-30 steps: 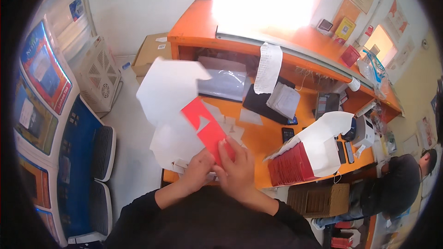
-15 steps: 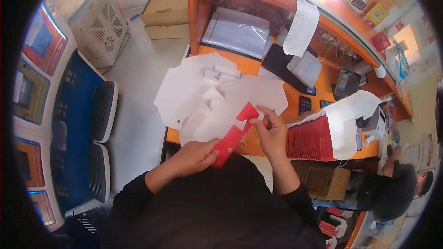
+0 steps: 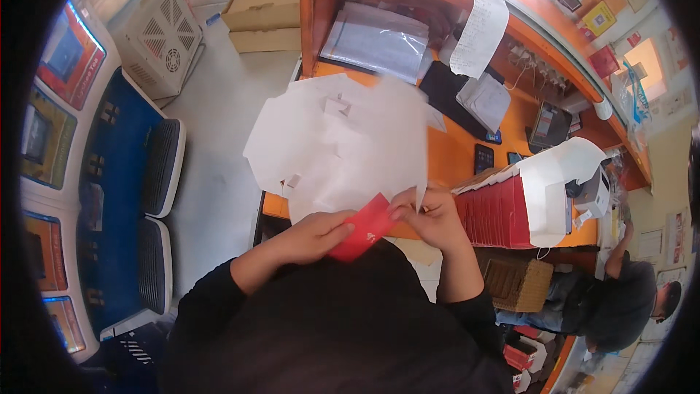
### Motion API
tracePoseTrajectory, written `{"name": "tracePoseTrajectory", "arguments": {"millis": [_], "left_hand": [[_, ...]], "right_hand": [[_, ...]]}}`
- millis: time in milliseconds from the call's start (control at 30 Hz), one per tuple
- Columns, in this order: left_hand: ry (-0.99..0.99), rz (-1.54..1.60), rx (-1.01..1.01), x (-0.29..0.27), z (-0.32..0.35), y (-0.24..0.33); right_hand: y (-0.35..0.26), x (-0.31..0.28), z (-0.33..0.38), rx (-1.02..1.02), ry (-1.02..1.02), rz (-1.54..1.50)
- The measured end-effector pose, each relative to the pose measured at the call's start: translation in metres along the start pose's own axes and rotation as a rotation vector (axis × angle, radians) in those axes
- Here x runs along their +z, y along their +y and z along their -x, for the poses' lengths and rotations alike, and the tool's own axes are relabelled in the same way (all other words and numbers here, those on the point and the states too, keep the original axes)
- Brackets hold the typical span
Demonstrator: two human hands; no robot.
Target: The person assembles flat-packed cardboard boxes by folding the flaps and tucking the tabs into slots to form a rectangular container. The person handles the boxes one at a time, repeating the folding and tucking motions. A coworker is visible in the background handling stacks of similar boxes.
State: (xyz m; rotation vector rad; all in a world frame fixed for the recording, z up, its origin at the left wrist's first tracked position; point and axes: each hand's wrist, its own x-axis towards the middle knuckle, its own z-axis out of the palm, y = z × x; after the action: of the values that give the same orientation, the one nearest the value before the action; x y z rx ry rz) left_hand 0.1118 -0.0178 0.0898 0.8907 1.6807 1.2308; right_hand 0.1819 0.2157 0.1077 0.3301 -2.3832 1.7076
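Observation:
My left hand (image 3: 310,237) is closed on a red card panel (image 3: 364,230) with a small white mark, held close in front of my body. The fingers of my right hand (image 3: 430,213) pinch the panel's right end, and a thin white edge shows beside them. Just beyond, a large white card sheet (image 3: 386,113), blurred on its right side, lies over other white carton blanks (image 3: 281,128) on the orange desk. Whether the red panel is joined to the white sheet cannot be told.
A row of red and white folded cartons (image 3: 496,215) stands at the right on the orange desk (image 3: 467,149). A black phone (image 3: 483,157) lies behind it. A paper strip (image 3: 479,33) hangs from the shelf. A wicker basket (image 3: 518,284) and another person (image 3: 620,295) are at the lower right.
The large white sheet has shifted and swung up by my right hand, covering more of the blanks. The red strip, notched before, now shows as a shorter panel; my right hand has come lower.

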Motion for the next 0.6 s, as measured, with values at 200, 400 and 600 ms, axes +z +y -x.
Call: {"name": "tracePoseTrajectory", "arguments": {"millis": [200, 400, 600], "left_hand": [[-0.045, 0.033, 0.001, -0.001, -0.004, 0.013], [-0.082, 0.027, 0.0, 0.002, -0.008, 0.009], [-0.14, 0.063, 0.003, -0.001, -0.012, 0.013]], "right_hand": [[-0.017, 0.019, 0.0, -0.005, 0.19, 0.257], [-0.025, 0.006, 0.001, 0.033, -0.107, 0.35], [-0.031, 0.018, 0.0, -0.022, 0.078, 0.395]]}}
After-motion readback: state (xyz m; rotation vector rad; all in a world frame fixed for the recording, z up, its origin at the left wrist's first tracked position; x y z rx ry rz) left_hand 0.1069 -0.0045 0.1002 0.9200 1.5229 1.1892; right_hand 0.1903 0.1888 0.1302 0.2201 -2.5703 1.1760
